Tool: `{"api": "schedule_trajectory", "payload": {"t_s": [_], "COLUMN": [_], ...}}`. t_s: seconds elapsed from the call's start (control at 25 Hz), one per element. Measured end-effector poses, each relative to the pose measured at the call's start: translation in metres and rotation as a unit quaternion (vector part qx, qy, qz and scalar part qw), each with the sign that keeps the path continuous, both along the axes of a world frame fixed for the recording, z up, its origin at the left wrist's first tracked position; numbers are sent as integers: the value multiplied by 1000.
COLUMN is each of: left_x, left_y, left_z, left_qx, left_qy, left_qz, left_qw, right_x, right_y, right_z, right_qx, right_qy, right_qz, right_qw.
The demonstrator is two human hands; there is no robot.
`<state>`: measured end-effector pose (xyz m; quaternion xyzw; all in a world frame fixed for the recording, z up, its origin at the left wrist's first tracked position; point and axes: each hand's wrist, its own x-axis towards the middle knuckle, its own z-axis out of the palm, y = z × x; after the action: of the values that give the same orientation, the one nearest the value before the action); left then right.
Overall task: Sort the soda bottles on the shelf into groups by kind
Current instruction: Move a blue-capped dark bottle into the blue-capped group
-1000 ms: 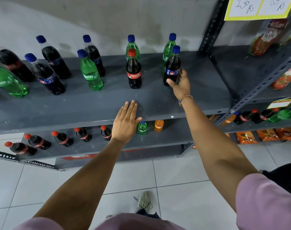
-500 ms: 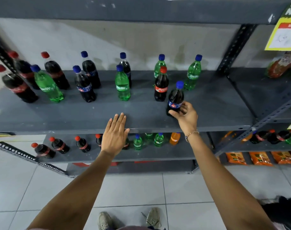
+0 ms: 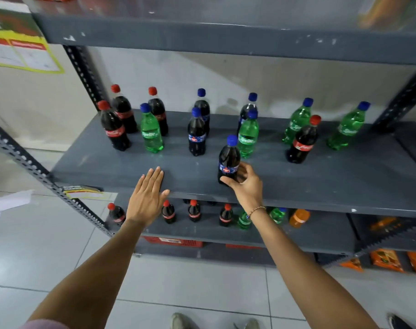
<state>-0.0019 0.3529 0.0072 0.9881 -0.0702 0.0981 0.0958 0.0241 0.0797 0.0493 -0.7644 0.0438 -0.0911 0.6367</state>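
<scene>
My right hand (image 3: 246, 186) grips the lower part of a dark blue-capped cola bottle (image 3: 228, 159), upright near the front of the grey shelf (image 3: 332, 184). My left hand (image 3: 147, 197) lies flat and open on the shelf's front edge, holding nothing. Behind stand mixed bottles: three red-capped Coca-Cola bottles (image 3: 113, 128) at the left with a green Sprite (image 3: 151, 131) beside them, blue-capped dark colas (image 3: 197, 134) in the middle, another Sprite (image 3: 248, 135) just behind the held bottle, and a Coca-Cola (image 3: 303, 141) between two Sprites (image 3: 347, 128) at the right.
The shelf below (image 3: 297, 236) carries small Coca-Cola, green and orange bottles. An upper shelf (image 3: 226, 36) overhangs the bottles. Perforated uprights (image 3: 85, 72) stand at both ends. Orange snack packs (image 3: 387, 260) lie low right. My shoes show on the tiled floor.
My right hand has slid the blue-capped cola leftward along the shelf front, from beside the right-hand Coca-Cola to in front of the middle Sprite. My view swung left. The left hand stayed flat.
</scene>
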Motion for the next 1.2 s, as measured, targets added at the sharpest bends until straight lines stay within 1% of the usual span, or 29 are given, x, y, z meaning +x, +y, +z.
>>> {"api": "schedule_trajectory", "payload": {"t_s": [0.36, 0.6, 0.76, 0.92, 1.08, 1.12, 1.2], "left_x": [6, 9, 11, 14, 15, 15, 15], "left_y": [90, 99, 102, 104, 105, 104, 104], "left_z": [-2, -9, -14, -19, -22, -21, -20], "left_qx": [4, 2, -6, -5, -9, -10, -14], "left_qy": [-9, -17, -17, -15, -18, -19, -22], "left_qz": [-1, -9, -6, -5, -3, -5, -8], "left_qw": [1000, 1000, 1000, 1000, 1000, 1000, 1000], "right_x": [34, 52, 63, 64, 72, 79, 92], "right_y": [147, 215, 236, 235, 219, 216, 213], "right_z": [0, 2, 2, -2, -4, -1, 4], "right_qx": [0, -9, -30, -50, -88, -89, -99], "right_qy": [-1, -10, -28, -45, -118, -113, -84], "right_qz": [65, 92, 88, 88, -19, -32, -18], "right_qw": [998, 996, 995, 994, 989, 989, 991]}}
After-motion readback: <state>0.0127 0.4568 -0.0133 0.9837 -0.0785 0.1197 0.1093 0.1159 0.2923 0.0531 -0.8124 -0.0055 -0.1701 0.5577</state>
